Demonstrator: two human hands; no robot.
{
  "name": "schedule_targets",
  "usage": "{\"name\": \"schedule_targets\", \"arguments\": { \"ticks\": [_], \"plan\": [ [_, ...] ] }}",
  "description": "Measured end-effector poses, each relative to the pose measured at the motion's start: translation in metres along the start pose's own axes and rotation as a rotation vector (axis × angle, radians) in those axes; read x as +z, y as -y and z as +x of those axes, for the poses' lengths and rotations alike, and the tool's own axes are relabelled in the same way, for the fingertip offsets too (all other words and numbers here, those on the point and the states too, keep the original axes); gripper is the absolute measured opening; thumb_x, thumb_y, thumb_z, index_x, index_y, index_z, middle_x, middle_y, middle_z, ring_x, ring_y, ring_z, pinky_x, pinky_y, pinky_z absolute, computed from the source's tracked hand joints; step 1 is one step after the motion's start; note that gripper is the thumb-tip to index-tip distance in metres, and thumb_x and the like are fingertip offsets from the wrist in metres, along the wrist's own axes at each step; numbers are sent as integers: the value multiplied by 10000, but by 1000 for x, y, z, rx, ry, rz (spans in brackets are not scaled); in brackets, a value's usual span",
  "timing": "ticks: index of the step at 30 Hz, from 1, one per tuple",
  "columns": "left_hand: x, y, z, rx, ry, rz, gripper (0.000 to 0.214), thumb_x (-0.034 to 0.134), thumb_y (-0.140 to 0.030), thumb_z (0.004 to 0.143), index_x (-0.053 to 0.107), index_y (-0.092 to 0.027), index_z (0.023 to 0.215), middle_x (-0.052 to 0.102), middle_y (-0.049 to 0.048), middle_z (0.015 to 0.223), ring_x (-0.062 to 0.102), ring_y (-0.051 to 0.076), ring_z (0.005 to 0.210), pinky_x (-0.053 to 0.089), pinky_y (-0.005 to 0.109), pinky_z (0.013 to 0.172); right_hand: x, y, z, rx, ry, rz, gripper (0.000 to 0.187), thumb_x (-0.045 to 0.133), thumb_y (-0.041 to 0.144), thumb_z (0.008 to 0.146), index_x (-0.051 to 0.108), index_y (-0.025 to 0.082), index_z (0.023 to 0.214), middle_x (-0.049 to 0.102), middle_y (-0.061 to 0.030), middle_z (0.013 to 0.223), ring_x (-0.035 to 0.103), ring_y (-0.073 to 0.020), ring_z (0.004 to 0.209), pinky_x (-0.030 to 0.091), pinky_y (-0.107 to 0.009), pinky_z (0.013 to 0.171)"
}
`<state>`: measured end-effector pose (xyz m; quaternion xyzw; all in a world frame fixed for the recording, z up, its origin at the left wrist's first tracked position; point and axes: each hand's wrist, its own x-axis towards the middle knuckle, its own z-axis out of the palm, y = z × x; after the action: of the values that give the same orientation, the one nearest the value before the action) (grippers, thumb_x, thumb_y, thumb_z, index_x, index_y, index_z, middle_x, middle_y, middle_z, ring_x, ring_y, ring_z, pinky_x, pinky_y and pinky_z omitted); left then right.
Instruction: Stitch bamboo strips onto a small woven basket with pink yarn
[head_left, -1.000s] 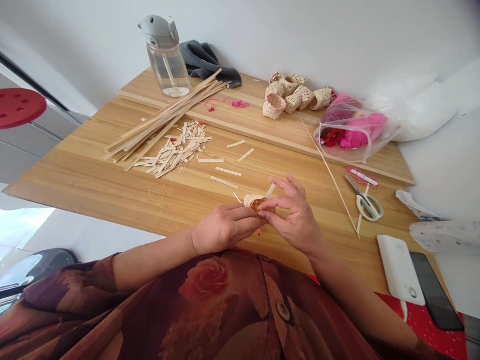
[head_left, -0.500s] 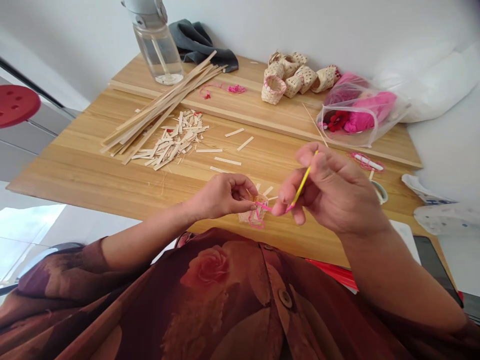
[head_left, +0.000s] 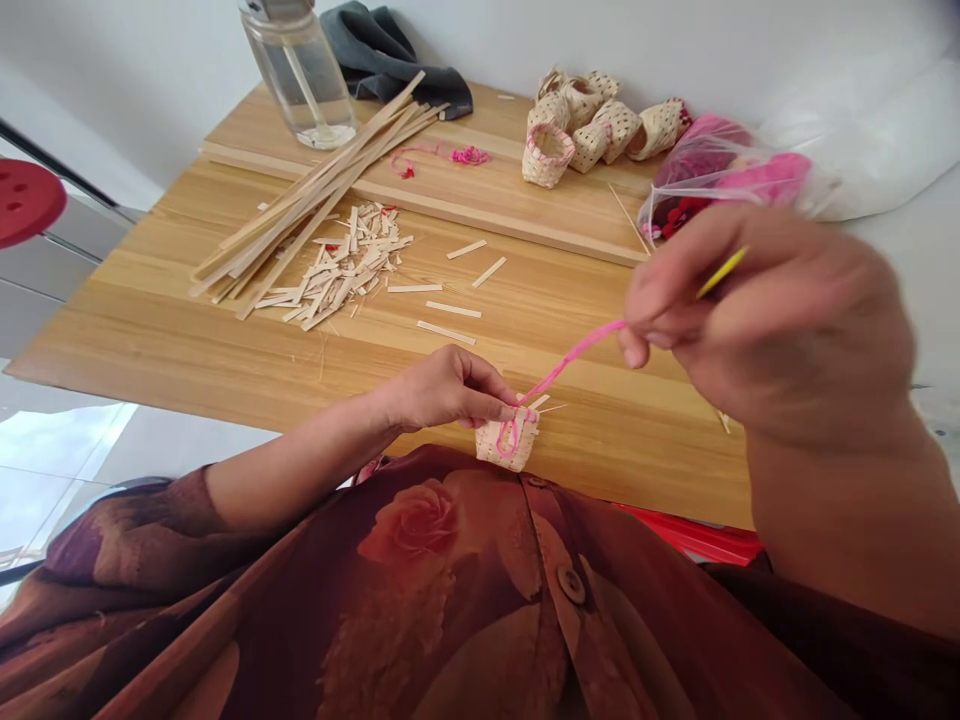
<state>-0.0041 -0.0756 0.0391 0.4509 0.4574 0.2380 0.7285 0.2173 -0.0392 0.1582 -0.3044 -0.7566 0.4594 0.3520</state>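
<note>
My left hand (head_left: 454, 388) pinches the rim of a small woven basket (head_left: 491, 445) between thumb and fingers, close to my shirt front. Loose strip ends stick out at the basket's top. A strand of pink yarn (head_left: 571, 358) runs taut from that rim up to my right hand (head_left: 787, 310), and a slack loop of it hangs over the basket's side. In my closed right hand is a slim yellow needle (head_left: 724, 272), its tip showing above the fingers. The rest of the needle is hidden by the hand.
Long wooden strips (head_left: 322, 200) and a pile of short offcuts (head_left: 352, 265) lie left of centre. A water bottle (head_left: 300, 80) stands behind them. Several finished woven baskets (head_left: 547, 155) sit at the back, beside a clear bag (head_left: 720, 170) of pink yarn.
My right hand has moved up and to the right with the needle, drawing the pink yarn out longer and straighter. The left hand stays at the basket's rim.
</note>
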Motion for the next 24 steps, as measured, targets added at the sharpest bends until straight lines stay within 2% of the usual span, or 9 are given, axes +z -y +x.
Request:
{"name": "schedule_targets", "arguments": {
  "ticks": [2,4,5,11,14,18,20,22,24],
  "plan": [
    [-1,0,1,-12,-15,-25,232,875,-274,638,795,-120,792,679,9,594,545,67,513,439,165,488,6,-11,-9,-104,228,-283,167,773,439,832,735,280,867,608,13,720,579,-154,677,496,-312,647],
    [-1,1,2,-26,-36,-56,225,875,-256,620,792,-120,779,680,9,588,556,69,509,442,162,482,16,-28,-21,-242,423,-493,92,674,307,925,755,278,957,680,-7,814,620,-164,780,517,-317,750],
    [-1,1,3,-34,-49,-70,222,874,-242,611,791,-120,777,680,9,585,557,70,504,441,162,476,22,-37,-27,-292,476,-569,157,605,252,960,751,253,1019,705,-29,891,631,-173,846,518,-321,787],
    [0,3,6,-73,-107,-110,190,859,-177,593,787,-118,759,686,19,586,561,68,497,433,154,461,47,-69,-46,-447,456,-823,205,543,224,973,745,206,1001,711,-67,861,606,-213,894,494,-360,877],
    [2,3,4,-73,-95,-97,177,844,-182,595,787,-123,752,683,17,582,566,74,502,440,158,463,47,-65,-45,-328,425,-617,177,552,202,958,723,184,916,692,-51,816,600,-172,802,484,-305,791],
    [5,3,0,-69,-25,-61,157,828,-197,588,784,-127,721,662,6,557,558,79,509,436,163,471,43,-55,-42,176,531,-174,195,580,333,963,665,175,886,573,30,650,443,-82,543,348,-211,517],
    [7,3,-3,-56,31,-61,128,815,-200,601,781,-131,703,656,2,557,539,73,505,422,164,472,39,-51,-38,315,591,-82,238,579,379,962,647,172,866,522,47,610,389,-72,510,299,-203,476],
    [9,4,-4,-43,63,-58,103,808,-200,610,777,-134,683,640,-6,543,509,66,490,401,167,465,33,-48,-31,275,615,-145,225,601,383,946,670,180,877,548,36,637,429,-83,540,327,-208,502],
    [11,5,-5,-47,65,-35,123,819,-208,609,788,-135,702,639,-6,544,495,66,487,389,173,463,23,-49,-23,113,601,-360,172,605,335,939,712,204,971,621,8,714,520,-116,624,383,-232,579]
  ]
}}
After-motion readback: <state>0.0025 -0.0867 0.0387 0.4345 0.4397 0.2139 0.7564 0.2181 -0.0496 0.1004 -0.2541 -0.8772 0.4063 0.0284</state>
